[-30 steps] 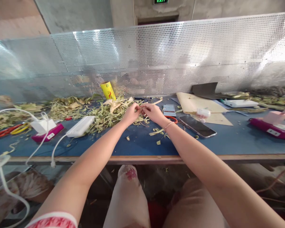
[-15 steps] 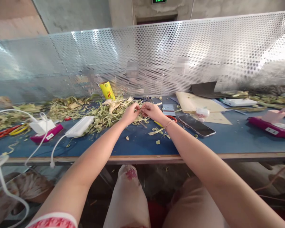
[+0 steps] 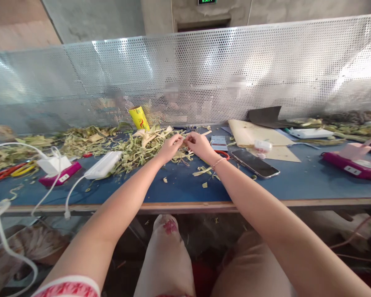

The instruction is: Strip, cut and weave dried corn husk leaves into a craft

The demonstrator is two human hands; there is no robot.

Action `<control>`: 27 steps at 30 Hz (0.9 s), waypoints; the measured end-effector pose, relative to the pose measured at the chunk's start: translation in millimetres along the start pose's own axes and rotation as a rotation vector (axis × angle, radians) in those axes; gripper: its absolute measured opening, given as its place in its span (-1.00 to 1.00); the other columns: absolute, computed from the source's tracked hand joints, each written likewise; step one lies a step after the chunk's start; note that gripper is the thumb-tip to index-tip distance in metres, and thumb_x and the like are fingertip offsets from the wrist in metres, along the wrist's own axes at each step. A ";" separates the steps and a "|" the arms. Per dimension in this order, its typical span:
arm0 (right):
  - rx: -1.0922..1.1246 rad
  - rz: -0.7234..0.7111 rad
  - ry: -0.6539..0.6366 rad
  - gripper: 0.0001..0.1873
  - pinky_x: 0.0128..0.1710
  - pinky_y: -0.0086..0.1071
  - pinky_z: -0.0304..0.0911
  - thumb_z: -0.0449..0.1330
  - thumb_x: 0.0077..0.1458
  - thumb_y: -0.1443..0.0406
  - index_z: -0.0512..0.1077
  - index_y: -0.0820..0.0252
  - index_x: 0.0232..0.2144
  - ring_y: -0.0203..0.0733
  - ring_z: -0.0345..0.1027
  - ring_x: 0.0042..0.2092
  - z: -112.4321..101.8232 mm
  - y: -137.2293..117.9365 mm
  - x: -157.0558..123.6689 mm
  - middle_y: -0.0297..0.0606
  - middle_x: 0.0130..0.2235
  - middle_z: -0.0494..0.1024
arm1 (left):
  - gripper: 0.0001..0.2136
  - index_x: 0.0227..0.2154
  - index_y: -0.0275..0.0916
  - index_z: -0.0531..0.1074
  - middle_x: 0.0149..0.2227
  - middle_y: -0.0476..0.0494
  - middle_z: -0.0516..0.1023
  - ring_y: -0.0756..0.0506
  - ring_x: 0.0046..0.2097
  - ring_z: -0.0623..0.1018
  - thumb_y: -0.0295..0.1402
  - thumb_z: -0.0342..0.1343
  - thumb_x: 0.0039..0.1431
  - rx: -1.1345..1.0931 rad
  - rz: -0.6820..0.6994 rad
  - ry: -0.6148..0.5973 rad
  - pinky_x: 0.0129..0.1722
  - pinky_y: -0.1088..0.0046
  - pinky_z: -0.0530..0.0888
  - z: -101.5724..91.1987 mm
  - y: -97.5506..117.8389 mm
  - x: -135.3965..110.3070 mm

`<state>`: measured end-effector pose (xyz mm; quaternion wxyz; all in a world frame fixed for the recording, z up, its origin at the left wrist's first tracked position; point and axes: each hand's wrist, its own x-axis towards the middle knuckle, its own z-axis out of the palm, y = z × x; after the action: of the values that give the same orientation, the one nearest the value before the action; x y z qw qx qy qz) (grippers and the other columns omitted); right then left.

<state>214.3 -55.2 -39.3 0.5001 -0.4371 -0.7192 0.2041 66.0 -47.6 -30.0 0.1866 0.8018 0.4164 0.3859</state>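
Both my hands meet over the blue table (image 3: pixel 179 187), at the right end of a heap of dried, pale green plant strips (image 3: pixel 136 150). My left hand (image 3: pixel 170 147) has its fingertips pinched together. Close against it, my right hand (image 3: pixel 198 144) is also closed at the fingertips and wears a thin bracelet at the wrist. Whatever lies between the fingers is too small to make out. Behind the heap a yellow cardboard tube (image 3: pixel 139 118) stands tilted. Under my right wrist, orange and yellow handles (image 3: pixel 222 154) show in part.
Right of my hands lie a small card box (image 3: pixel 219 143), a phone (image 3: pixel 255 163), a white bottle (image 3: pixel 262 146) and brown paper (image 3: pixel 256 134). To the left are a white power bank (image 3: pixel 104 165), a purple power strip (image 3: pixel 60 173) and scissors (image 3: pixel 9 171). A perforated metal screen (image 3: pixel 198 78) borders the back.
My hands stay at nearly the same spot. The left fingers look slightly straighter and the fingertips have shifted a little. Nothing else on the table has visibly moved.
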 end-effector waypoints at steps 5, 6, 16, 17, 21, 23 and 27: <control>0.066 0.027 0.003 -0.95 -0.54 -0.48 0.18 0.03 -0.04 0.37 0.28 0.21 -0.48 -0.36 0.29 -0.58 1.2 0.5 1.4 -0.37 -0.50 0.40 | -0.80 -0.40 -0.22 0.32 -0.43 -0.06 0.43 -0.04 -0.34 0.42 -0.20 -0.09 0.11 0.012 0.051 -0.027 -0.32 0.47 0.32 1.3 -5.3 3.1; 0.073 0.032 0.004 -0.95 -0.54 -0.48 0.18 0.02 -0.03 0.37 0.28 0.21 -0.48 -0.37 0.28 -0.58 1.7 1.2 1.9 -0.37 -0.49 0.40 | -0.81 -0.41 -0.22 0.32 -0.44 -0.05 0.42 -0.04 -0.34 0.43 -0.21 -0.08 0.11 0.012 0.054 -0.027 -0.32 0.46 0.32 2.1 -6.6 3.8; -0.245 -0.041 0.050 -0.70 -0.43 -0.42 0.15 0.06 0.04 0.17 0.28 0.20 -0.63 -0.28 0.25 -0.50 0.3 -8.0 -4.9 -0.31 -0.60 0.36 | -0.87 -0.47 -0.21 0.22 -0.60 0.08 0.28 0.05 -0.53 0.30 -0.27 -0.07 0.07 -0.108 -0.042 0.068 -0.44 0.52 0.27 1.7 -9.7 6.0; -0.330 -0.044 0.004 -0.63 -0.43 -0.40 0.14 0.07 0.03 0.13 0.25 0.19 -0.69 -0.25 0.25 -0.49 0.7 -10.0 -6.8 -0.30 -0.64 0.34 | -0.88 -0.47 -0.21 0.22 -0.61 0.10 0.26 0.05 -0.54 0.28 -0.27 -0.07 0.06 -0.116 -0.060 0.080 -0.46 0.52 0.26 1.8 -9.9 6.0; -0.491 -0.041 -0.111 -0.59 -0.42 -0.39 0.14 0.09 0.03 0.09 0.28 0.18 -0.72 -0.19 0.29 -0.48 6.9 -12.1 -11.0 -0.22 -0.64 0.37 | -0.91 -0.47 -0.19 0.21 -0.61 0.10 0.24 0.06 -0.56 0.27 -0.31 -0.07 0.06 -0.139 -0.092 0.114 -0.48 0.53 0.25 3.4 -10.3 6.4; -0.464 -0.050 -0.150 -0.62 -0.38 -0.38 0.17 0.02 0.10 0.17 0.32 0.18 -0.69 -0.20 0.31 -0.48 10.5 -10.0 -10.3 -0.22 -0.61 0.41 | -0.92 -0.47 -0.19 0.21 -0.62 0.11 0.22 0.06 -0.57 0.26 -0.31 -0.07 0.06 -0.136 -0.092 0.122 -0.49 0.53 0.25 4.1 -10.2 6.7; -0.402 -0.090 -0.204 -0.61 -0.24 -0.35 0.18 -0.05 0.15 0.30 0.34 0.19 -0.67 -0.24 0.30 -0.49 14.5 -6.1 -7.9 -0.25 -0.61 0.41 | -0.91 -0.46 -0.18 0.22 -0.65 0.10 0.17 0.05 -0.58 0.25 -0.30 -0.09 0.07 -0.058 -0.101 0.148 -0.52 0.53 0.23 3.5 -9.4 7.2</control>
<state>199.6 -62.9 -45.2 0.3361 -0.4725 -0.8110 0.0776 66.3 -36.2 -34.7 0.1975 0.7435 0.4576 0.4459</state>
